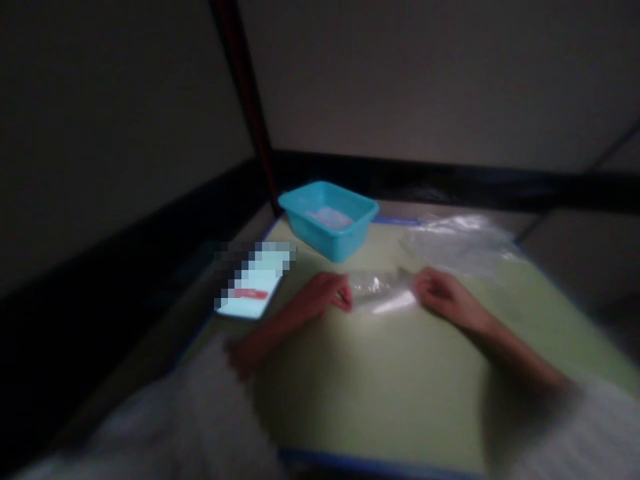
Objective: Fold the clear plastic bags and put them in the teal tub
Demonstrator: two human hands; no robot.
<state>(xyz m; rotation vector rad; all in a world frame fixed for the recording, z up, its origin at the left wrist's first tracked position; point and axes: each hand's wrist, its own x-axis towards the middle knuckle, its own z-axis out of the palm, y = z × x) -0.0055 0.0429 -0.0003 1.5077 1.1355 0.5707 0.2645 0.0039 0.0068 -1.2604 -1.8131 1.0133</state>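
A clear plastic bag (377,292) is stretched between my two hands, low over the table. My left hand (327,293) is closed on its left end, fingers curled. At the opposite end, my right hand (440,293) pinches the plastic. Light glints off the bag's surface, and blur hides whether anything is inside it. Just behind my left hand stands a turquoise plastic basin (325,237) with something whitish (330,217) in it that I cannot make out.
A lit phone or tablet (255,283), partly pixelated, lies at the table's left edge. More clear plastic (460,243) is heaped at the back right. The pale green table (390,387) has blue edging. Walls with a dark band (450,170) rise behind and at left.
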